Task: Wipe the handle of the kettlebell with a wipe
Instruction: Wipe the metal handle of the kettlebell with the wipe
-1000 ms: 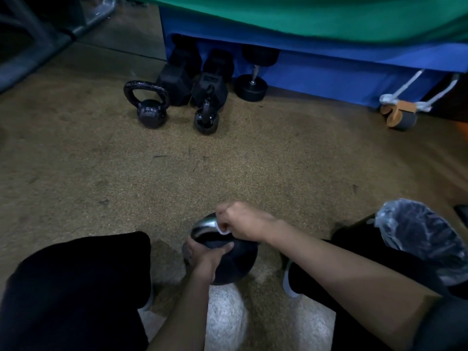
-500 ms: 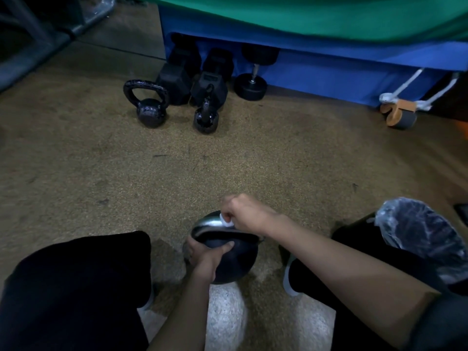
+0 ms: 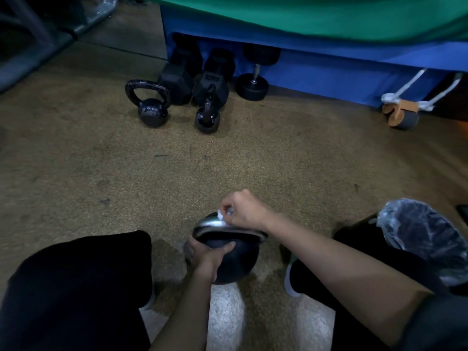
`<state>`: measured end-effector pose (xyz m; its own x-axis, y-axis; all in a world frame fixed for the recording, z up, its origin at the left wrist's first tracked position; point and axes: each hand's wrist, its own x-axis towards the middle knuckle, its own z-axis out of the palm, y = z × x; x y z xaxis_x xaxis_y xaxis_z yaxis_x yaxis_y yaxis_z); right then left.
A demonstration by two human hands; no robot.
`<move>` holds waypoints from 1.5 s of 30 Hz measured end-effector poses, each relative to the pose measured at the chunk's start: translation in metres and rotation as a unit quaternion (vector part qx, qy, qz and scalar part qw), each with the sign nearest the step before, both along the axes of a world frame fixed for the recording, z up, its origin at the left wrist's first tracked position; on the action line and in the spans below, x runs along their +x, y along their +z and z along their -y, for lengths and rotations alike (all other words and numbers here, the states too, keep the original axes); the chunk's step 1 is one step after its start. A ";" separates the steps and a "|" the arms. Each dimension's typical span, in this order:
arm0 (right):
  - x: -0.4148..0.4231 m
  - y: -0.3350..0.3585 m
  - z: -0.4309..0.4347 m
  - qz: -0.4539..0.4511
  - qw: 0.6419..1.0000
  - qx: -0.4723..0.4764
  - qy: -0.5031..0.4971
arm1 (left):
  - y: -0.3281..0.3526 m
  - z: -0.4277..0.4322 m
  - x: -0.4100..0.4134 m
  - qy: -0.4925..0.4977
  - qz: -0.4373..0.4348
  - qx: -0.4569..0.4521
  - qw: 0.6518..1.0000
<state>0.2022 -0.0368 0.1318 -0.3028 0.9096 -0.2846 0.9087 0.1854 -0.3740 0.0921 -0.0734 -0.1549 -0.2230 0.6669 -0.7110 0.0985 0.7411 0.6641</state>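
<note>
Here, right hand (image 3: pixel 245 211) pinches wipe (image 3: pixel 220 215) against handle (image 3: pixel 208 222); left hand (image 3: pixel 208 255) clasps kettlebell (image 3: pixel 239 266).

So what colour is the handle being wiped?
Shiny silver handle, unlike the black kettlebell body; clearest in the head view.

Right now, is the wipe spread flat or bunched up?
Bunched up: only a small white wad of the wipe shows, pinched in the right hand against the kettlebell handle.

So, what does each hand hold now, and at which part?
The right hand pinches a white wipe against the handle. The left hand grips the kettlebell by the left side of its body.
</note>
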 end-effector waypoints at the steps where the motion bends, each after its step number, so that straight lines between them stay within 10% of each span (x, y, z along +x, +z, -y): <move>1: 0.002 -0.001 -0.002 -0.001 1.000 0.001 -0.007 | 0.009 0.002 -0.001 0.001 -0.002 0.004 1.000; 45: -0.016 -0.003 0.005 0.067 0.985 0.043 0.156 | 0.086 0.012 0.004 0.031 -0.008 0.029 0.999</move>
